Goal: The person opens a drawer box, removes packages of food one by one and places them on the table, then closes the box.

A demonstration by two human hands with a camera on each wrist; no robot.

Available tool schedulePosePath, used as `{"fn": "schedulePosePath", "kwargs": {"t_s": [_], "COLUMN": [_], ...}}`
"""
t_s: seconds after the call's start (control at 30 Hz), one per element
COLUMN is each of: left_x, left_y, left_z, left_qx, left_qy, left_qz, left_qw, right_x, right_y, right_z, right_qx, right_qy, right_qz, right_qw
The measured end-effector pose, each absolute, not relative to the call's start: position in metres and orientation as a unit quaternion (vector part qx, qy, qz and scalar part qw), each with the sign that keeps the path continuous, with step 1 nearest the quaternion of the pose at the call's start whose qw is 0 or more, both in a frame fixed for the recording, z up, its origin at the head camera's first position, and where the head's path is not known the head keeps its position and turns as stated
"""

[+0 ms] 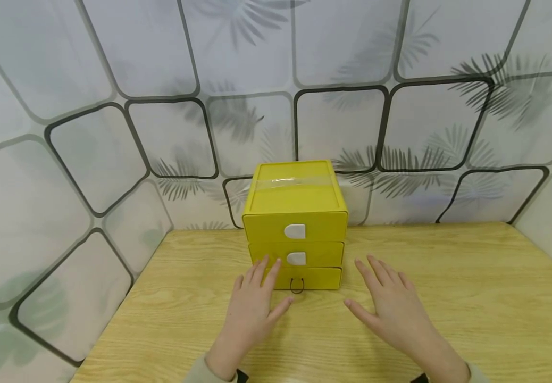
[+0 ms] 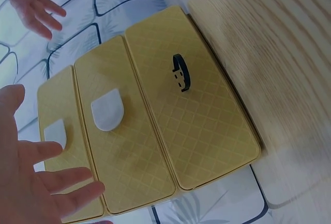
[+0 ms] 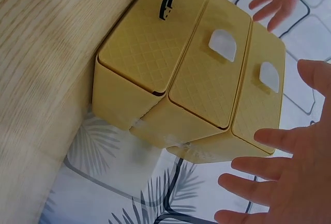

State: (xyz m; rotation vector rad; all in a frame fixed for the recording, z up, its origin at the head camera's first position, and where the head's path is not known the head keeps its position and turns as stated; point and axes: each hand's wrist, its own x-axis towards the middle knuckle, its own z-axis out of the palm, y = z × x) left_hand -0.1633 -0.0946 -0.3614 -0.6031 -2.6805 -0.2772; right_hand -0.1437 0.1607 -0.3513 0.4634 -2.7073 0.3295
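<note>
A yellow three-drawer box (image 1: 296, 197) stands on the table, all its drawers pushed in. The upper two drawers carry white rounded tabs (image 1: 295, 231); on the bottom one is a thin black loop handle (image 1: 297, 286). My left hand (image 1: 252, 311) hovers in front of the box's left side, fingers spread, holding nothing. To the right of the box's front my right hand (image 1: 393, 308) is held out with its fingers spread, also holding nothing. Both wrist views show the drawer fronts (image 2: 191, 100) with the hands apart from them.
The light wood tabletop (image 1: 448, 266) extends to both sides of the box. Behind and at the sides rises a wall covering (image 1: 343, 127) with rounded outlines and grey leaf prints. Clear tape (image 1: 287, 182) lies across the box's top.
</note>
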Motion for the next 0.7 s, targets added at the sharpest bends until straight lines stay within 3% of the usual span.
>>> {"fn": "schedulePosePath", "kwargs": {"t_s": [0.47,0.7], "left_x": [-0.1644,-0.1658], "left_y": [-0.0952,-0.0954], "left_z": [-0.3618,-0.3645], "left_qx": [-0.237,-0.25], "left_qy": [-0.939,-0.928], "left_qz": [-0.101,-0.097], "left_qw": [0.23,0.258], "right_x": [-0.1463,-0.1472], "right_y": [0.1586,0.1582], "right_z": [-0.3519,-0.3532], "right_qx": [0.189,0.195], "right_qy": [-0.926,-0.918], "right_qz": [0.156,0.155], "right_qw": [0.285,0.308]}}
